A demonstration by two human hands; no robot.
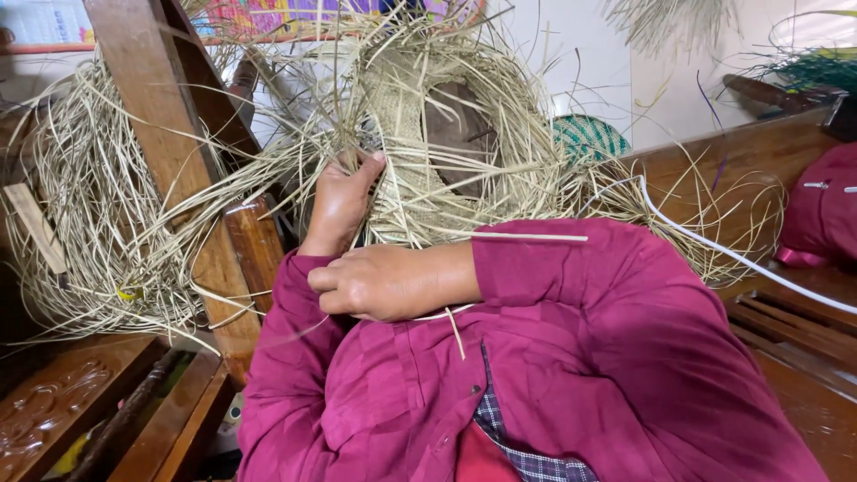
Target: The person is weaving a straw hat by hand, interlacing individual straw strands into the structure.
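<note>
A: Item one?
B: Woven straw piece [420, 152], pale, half finished, held upright at the middle of the view. Loose strands [107, 223] fan out from its edges to both sides, over the wooden post [178, 152] on the left.

A: Hands on it?
B: Left hand [344, 201] is raised against the weave's lower left edge, thumb pressed on the plaiting, fingers [353, 165] curled into the strands and clenched on a bunch of them. Right hand [375, 281] lies just below it, crossing in front of the body, closed to a loose fist; a thin strand [455, 332] comes out from under it, so it appears to pinch that strand, though the fingertips are hidden.

A: Clothing?
B: Magenta sleeves [580, 295] on both arms, a checked garment [513, 437] showing beneath at the bottom edge.

A: Round about?
B: One stiff straw [518, 236] lies across the right sleeve. A white cord [714, 250] runs from behind the weave off to the right edge. A green woven item [587, 138] sits behind the strands, right of the weave. Wooden bench [777, 152] on the right, with a magenta cloth [821, 214] on it. Carved brown wood [54, 402] at lower left. More straw hangs at the top right by the wall.
</note>
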